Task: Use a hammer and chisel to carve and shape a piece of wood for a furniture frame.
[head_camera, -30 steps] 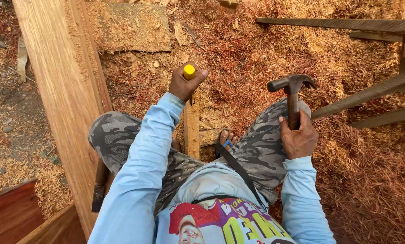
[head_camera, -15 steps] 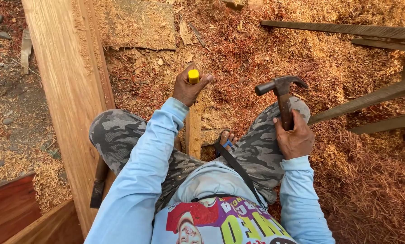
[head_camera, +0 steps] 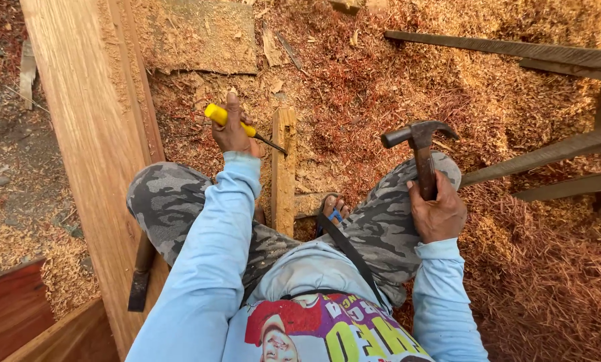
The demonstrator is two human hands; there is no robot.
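My left hand (head_camera: 233,131) grips a yellow-handled chisel (head_camera: 241,127), its thin dark blade slanting right until the tip touches the top of a narrow upright wooden piece (head_camera: 284,175) between my knees. My right hand (head_camera: 439,213) holds a claw hammer (head_camera: 420,149) by its wooden handle, head up, raised above my right knee and well to the right of the chisel. I am crouched in camouflage trousers with a sandalled foot (head_camera: 333,205) showing beside the wooden piece.
A long wide plank (head_camera: 92,134) runs diagonally on the left, with a second hammer (head_camera: 141,275) leaning against it. Dark slats (head_camera: 515,48) lie at the upper right. Red sawdust and shavings (head_camera: 354,80) cover the ground. Reddish boards (head_camera: 12,315) sit bottom left.
My left hand has tipped the chisel from pointing straight down to lying slanted, the blade tip now on the wooden piece's top. The hammer stays raised in my right hand.
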